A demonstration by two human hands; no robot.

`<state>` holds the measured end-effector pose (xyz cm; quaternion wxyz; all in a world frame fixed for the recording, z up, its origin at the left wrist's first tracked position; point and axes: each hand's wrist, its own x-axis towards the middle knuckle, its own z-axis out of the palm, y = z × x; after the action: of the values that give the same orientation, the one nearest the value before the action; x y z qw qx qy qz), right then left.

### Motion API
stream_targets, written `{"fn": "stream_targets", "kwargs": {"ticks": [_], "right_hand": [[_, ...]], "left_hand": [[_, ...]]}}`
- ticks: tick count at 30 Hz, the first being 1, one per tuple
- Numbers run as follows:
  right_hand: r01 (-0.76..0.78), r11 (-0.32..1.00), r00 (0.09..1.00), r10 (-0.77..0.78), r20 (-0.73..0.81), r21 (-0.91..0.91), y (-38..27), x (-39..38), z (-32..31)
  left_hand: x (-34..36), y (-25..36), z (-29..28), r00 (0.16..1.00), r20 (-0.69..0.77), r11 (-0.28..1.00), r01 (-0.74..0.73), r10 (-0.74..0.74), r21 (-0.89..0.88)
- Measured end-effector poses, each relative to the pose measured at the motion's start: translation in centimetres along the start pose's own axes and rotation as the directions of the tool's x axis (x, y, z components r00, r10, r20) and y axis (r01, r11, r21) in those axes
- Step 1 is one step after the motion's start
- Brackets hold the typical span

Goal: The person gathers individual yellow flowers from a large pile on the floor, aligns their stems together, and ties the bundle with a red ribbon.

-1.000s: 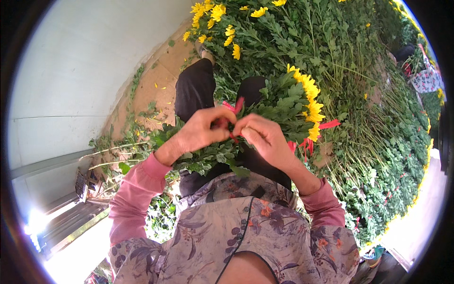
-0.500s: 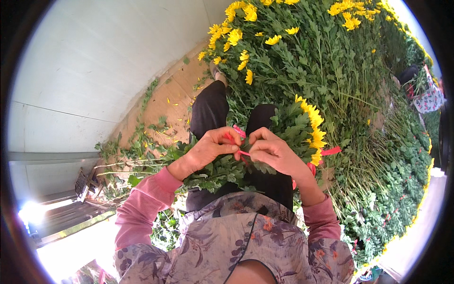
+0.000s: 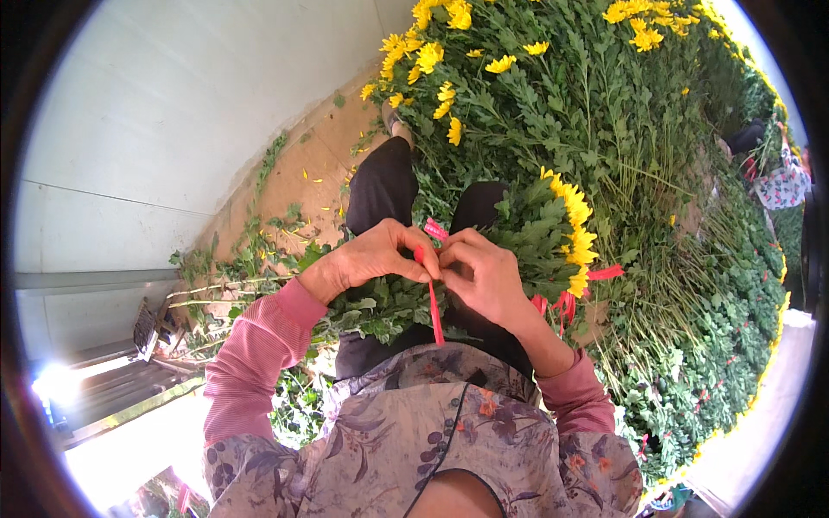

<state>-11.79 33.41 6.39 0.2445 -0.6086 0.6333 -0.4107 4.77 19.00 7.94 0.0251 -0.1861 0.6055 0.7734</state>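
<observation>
Across my lap lies a bunch of yellow chrysanthemums (image 3: 537, 237), its flower heads to the right and its stems out to the left. Above its leaves my left hand (image 3: 376, 257) is closed, thumb and forefinger pinching a red tie strip (image 3: 434, 315). One end of the strip hangs down over my dark trousers. My right hand (image 3: 485, 278) meets it, its fingers also pinched on the strip where the fingertips come together; the exact grip there is partly hidden. A pink printed piece (image 3: 436, 229) pokes up just beyond the fingertips.
Loose chrysanthemums (image 3: 561, 104) are heaped ahead and to the right. More red strips (image 3: 566, 306) lie beside my right knee. A pale wall (image 3: 173, 129) rises at the left, over a floor (image 3: 298, 190) strewn with leaves and petals. Another person's patterned garment (image 3: 782, 187) shows far right.
The fingertips of both hands have come together, the right hand moving left. The red strip, earlier a short stretch between the hands, now hangs toward me from the left fingers.
</observation>
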Motion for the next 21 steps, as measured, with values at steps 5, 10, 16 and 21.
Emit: {"fn": "stream_targets", "kwargs": {"ticks": [5, 10, 16, 21], "right_hand": [[-0.095, 0.990, 0.993, 0.087, 0.084, 0.101, -0.4, -0.2, -0.6], [-0.051, 0.994, 0.999, 0.050, 0.016, 0.097, 0.0, -0.3, -0.6], [-0.220, 0.951, 0.972, 0.194, 0.135, 0.217, 0.7, 0.2, -1.0], [-0.082, 0.995, 0.996, 0.084, -0.034, 0.062, 1.0, 0.0, -0.1]], "left_hand": [[0.7, -0.5, 2.3, 0.858, -0.182, 0.704, -0.253, 0.480, 0.664], [1.4, -1.8, 3.9, 0.663, -0.081, 0.307, -0.231, 0.744, 0.923], [0.7, -1.6, 4.1, 0.662, -0.087, 0.200, -0.096, 0.745, 0.975], [0.5, -1.2, 4.4, 0.699, -0.013, 0.159, -0.145, 0.715, 0.977]]}}
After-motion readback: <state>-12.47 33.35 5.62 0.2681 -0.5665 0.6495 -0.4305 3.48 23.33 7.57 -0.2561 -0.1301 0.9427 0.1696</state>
